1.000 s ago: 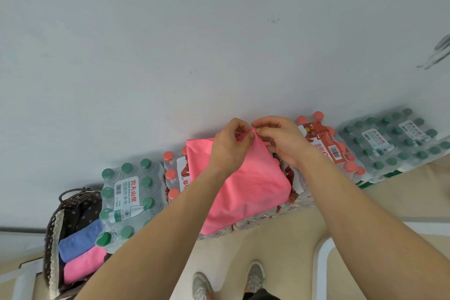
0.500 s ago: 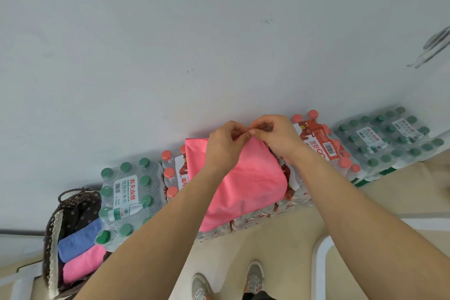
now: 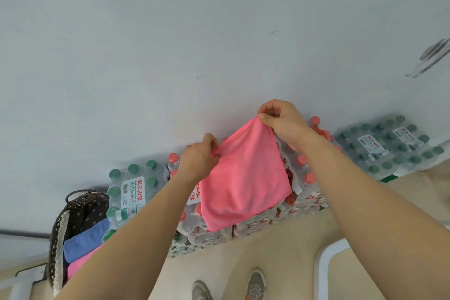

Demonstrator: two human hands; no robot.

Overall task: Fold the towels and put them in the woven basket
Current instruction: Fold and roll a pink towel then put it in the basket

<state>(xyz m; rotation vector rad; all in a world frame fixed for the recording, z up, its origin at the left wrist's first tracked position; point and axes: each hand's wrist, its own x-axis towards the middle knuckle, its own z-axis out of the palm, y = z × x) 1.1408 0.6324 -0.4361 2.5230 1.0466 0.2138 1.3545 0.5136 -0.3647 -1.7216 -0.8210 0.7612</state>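
Note:
A pink towel (image 3: 246, 178) hangs in the air in front of me, folded over. My left hand (image 3: 198, 161) pinches its upper left corner. My right hand (image 3: 282, 122) pinches the upper right corner, held higher, so the top edge slants. The dark woven basket (image 3: 58, 226) stands at the lower left against the wall. Inside it lie a folded blue towel (image 3: 85, 238) and a folded pink towel (image 3: 80, 263), partly hidden by my left forearm.
Shrink-wrapped packs of green-capped water bottles (image 3: 134, 187) and red-capped bottles (image 3: 306, 178) line the grey wall behind the towel; more green-capped packs (image 3: 389, 146) lie at the right. My shoes (image 3: 253, 285) stand on the beige floor. A white frame edge (image 3: 323, 263) is at lower right.
My hands, together at one top corner before, have pulled apart: the right went up and right, the left slid down and left, stretching the towel's top edge between them.

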